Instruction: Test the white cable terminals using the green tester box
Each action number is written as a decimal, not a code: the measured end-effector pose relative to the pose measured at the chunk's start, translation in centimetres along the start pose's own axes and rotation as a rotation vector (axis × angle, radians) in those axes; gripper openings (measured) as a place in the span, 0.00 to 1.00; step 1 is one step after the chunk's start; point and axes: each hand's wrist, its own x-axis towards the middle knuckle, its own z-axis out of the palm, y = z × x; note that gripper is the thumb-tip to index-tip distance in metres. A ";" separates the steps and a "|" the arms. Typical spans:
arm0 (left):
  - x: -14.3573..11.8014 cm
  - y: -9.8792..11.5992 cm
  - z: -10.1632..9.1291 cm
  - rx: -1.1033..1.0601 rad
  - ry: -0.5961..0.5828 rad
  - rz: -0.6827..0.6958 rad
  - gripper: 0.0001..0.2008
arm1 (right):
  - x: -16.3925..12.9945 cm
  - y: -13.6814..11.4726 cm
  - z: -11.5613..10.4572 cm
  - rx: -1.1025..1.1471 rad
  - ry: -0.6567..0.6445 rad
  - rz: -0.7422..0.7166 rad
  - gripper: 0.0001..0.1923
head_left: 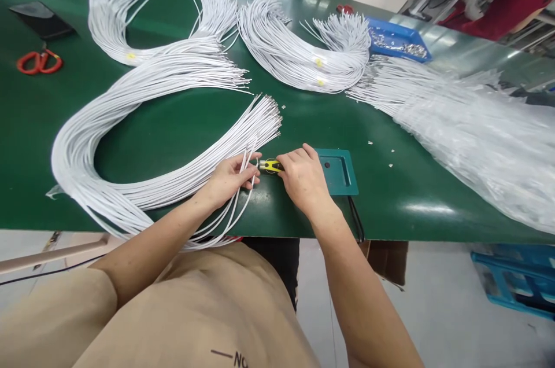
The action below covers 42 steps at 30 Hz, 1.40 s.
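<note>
My left hand (232, 178) pinches a few thin white wires (243, 206) at the end of a large curved bundle (130, 125) on the green table (411, 194). Close to the right of it, my right hand (303, 174) grips a small yellow and black part (271, 165); the wire tips meet that part between the two hands. A teal fixture (340, 171) with a black cable lies just under and right of my right hand.
More white wire bundles (299, 50) lie farther back. Bagged wires (477, 125) fill the right side. A blue tray of metal parts (399, 41), red scissors (39, 61) and a dark phone (41, 18) rest on the table. Another person sits at far right.
</note>
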 end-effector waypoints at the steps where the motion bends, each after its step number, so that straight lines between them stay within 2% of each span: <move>1: 0.1 0.0 0.0 0.007 0.005 -0.002 0.25 | 0.0 0.1 0.2 -0.006 0.006 -0.012 0.11; 10: 0.8 -0.7 0.2 0.103 0.060 -0.028 0.23 | 0.4 0.8 1.0 -0.007 0.005 -0.027 0.14; 13: 0.9 -0.7 0.3 0.133 0.061 -0.034 0.23 | 0.3 0.6 0.7 0.023 -0.003 -0.015 0.14; 16: 0.8 -0.6 0.2 0.117 0.049 -0.041 0.22 | -0.1 0.0 0.0 0.098 0.062 0.036 0.16; 18: 0.8 -0.6 0.1 0.092 0.047 -0.046 0.22 | -0.3 -0.6 -0.5 0.153 0.136 0.088 0.18; 22: 0.4 -0.3 -0.5 0.080 0.061 -0.028 0.23 | -1.2 -2.7 -0.9 0.262 0.268 0.154 0.15; 24: 0.0 0.0 -0.9 0.071 0.066 0.001 0.25 | -1.9 -4.2 -0.6 0.317 0.307 0.123 0.14; 27: -0.8 0.7 -1.5 0.051 0.043 0.044 0.28 | -3.1 -6.7 0.0 0.392 0.325 -0.003 0.12; 30: -1.9 1.5 -1.8 0.055 0.024 0.052 0.28 | -4.2 -8.9 0.6 0.411 0.303 -0.105 0.11; 33: -2.7 2.2 -1.8 0.094 0.020 0.064 0.22 | -4.7 -10.2 0.7 0.349 0.253 -0.155 0.12; 39: -3.8 2.7 -1.8 0.081 -0.007 0.086 0.14 | -5.0 -11.7 0.6 0.173 0.165 -0.156 0.14; 42: -4.0 2.4 -1.9 0.039 -0.047 0.023 0.14 | -5.8 -12.7 0.1 0.174 -0.035 -0.085 0.10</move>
